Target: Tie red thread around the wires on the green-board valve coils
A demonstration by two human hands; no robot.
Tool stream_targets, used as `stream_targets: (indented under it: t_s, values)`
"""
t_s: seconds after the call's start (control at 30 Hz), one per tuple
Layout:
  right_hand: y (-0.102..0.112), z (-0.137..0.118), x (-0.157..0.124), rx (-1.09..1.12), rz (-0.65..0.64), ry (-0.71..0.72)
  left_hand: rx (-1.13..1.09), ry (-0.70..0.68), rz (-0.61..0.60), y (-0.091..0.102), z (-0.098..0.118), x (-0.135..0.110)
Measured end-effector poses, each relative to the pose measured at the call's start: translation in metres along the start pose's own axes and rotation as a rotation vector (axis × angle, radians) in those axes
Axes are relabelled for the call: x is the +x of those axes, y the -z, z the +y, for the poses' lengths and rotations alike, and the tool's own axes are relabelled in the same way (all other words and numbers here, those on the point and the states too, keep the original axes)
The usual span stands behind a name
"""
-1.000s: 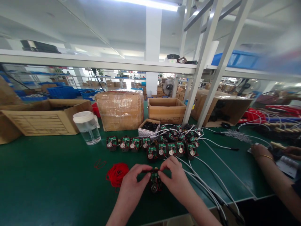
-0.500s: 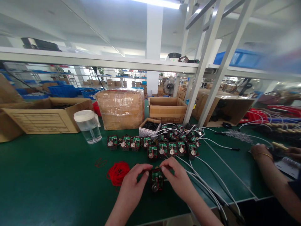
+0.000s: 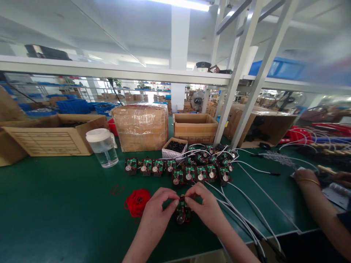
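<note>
A small black-cased module with a green circuit board (image 3: pixel 182 212) and red wires lies on the green table in front of me. My left hand (image 3: pixel 161 204) comes to its top end from the left, thumb and index finger pinched together. From the other side my right hand (image 3: pixel 204 204) does the same, its fingertips close to the left ones around a small brass-coloured part. Whatever is between the fingertips is too small and covered to make out. Beside my left hand lies a tangled pile of red bands (image 3: pixel 138 202), with a few loose red bands (image 3: pixel 117 190) further left.
Several similar modules (image 3: pixel 201 173) stand in rows behind my hands, with white cables (image 3: pixel 241 208) running right. Behind them are a small box of black parts (image 3: pixel 175 147), cardboard boxes (image 3: pixel 140 128) and a clear lidded jug (image 3: pixel 103 148). A co-worker's hand (image 3: pixel 307 179) works at right.
Both my hands have closed in toward each other over the top end of the module, their fingertips now nearly meeting. The co-worker's hand has shifted slightly.
</note>
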State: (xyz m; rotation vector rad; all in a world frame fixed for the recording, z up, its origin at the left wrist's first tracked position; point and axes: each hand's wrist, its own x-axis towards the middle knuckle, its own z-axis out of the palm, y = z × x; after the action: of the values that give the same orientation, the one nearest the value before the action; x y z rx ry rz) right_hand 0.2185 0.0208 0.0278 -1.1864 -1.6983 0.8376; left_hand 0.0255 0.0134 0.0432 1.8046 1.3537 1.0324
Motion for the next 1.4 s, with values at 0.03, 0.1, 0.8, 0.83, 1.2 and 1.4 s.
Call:
stream_targets:
  t_s: [0.03,0.1,0.8,0.83,1.2,1.4]
  values:
    - [0.0,-0.001,0.0,0.013,-0.007,-0.002,0.007,-0.001,-0.006,0.001,0.002,-0.001]
    - [0.002,-0.003,-0.001,0.024,-0.022,-0.001,0.02,0.0,-0.014,0.003,0.004,-0.002]
    - [0.004,0.001,0.0,-0.019,-0.039,0.016,0.072,-0.006,-0.045,-0.001,-0.003,0.008]
    - [0.003,0.0,0.001,-0.03,-0.04,0.02,0.081,-0.014,-0.039,-0.001,-0.003,0.008]
    - [0.012,-0.012,-0.003,0.018,-0.076,0.092,0.076,-0.078,-0.118,0.012,0.013,0.001]
    - [0.015,-0.03,-0.019,-0.026,-0.233,0.164,0.143,-0.088,-0.182,0.014,0.021,-0.02]
